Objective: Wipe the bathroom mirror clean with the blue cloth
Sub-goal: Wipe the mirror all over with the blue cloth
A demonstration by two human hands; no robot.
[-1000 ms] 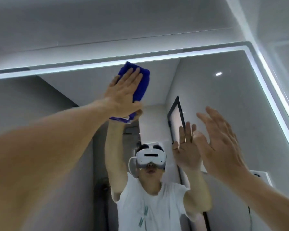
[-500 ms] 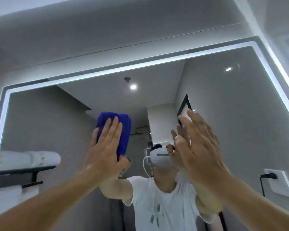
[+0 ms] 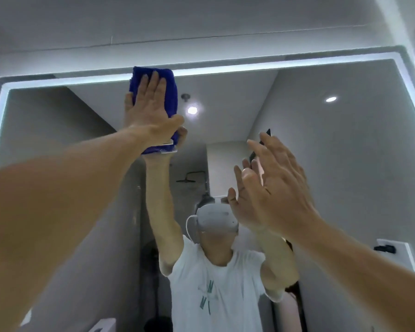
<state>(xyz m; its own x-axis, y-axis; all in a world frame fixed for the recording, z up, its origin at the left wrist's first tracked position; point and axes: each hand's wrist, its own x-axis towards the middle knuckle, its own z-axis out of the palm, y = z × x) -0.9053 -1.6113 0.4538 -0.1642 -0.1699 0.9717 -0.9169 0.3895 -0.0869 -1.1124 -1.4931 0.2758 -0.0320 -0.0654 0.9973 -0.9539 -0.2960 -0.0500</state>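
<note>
The bathroom mirror (image 3: 321,164) fills the wall ahead, framed by a lit white strip. A folded blue cloth (image 3: 170,92) lies flat on the glass at the mirror's upper edge, left of centre. My left hand (image 3: 149,113) presses it against the glass with straight fingers, the thumb at the cloth's lower right side. My right hand (image 3: 278,188) is raised right of centre with its fingers spread and straight, close to the glass, holding nothing. Whether it touches the glass I cannot tell.
The mirror reflects a person in a white T-shirt with a white headset, both arms raised. A white wall socket (image 3: 393,252) with a black plug shows at the lower right. Ceiling spotlights (image 3: 330,99) are reflected near the top.
My left hand has slid the blue cloth from the middle of the glass up to the top edge. The right hand has stayed raised right of centre.
</note>
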